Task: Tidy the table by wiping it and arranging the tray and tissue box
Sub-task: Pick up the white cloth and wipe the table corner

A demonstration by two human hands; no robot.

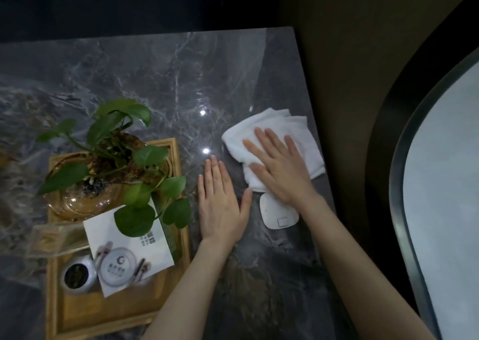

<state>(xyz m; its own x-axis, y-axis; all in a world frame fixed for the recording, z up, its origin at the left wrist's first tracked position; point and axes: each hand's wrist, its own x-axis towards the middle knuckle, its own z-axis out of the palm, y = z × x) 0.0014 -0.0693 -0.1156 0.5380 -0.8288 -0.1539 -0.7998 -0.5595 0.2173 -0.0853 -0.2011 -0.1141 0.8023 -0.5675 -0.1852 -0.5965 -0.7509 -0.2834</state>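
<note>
We see the right hand [278, 169] pressed flat, fingers spread, on a folded white cloth [274, 142] near the right edge of the grey marble table [155, 80]; palm down, not gripping, just pushing on the cloth. The left hand [220, 202] lies flat and open on the bare table beside it, fingers together, holding nothing. Between the 2 wrists sits a small white device [277, 215], its top edge partly under the right hand & touching the cloth. On the left is the wooden tray [116, 311], w/ a glass bowl [77, 204] holding a green plant [121, 142] at its far end. A tissue box [129, 249] lies tilted in the tray's middle, plant leaves hanging over its top corner. Just left of the box stands a small white jar [77, 275] w/ a dark top. A clear plastic thing [57, 238] overlaps the tray's left rim; we can't tell what it is.
</note>
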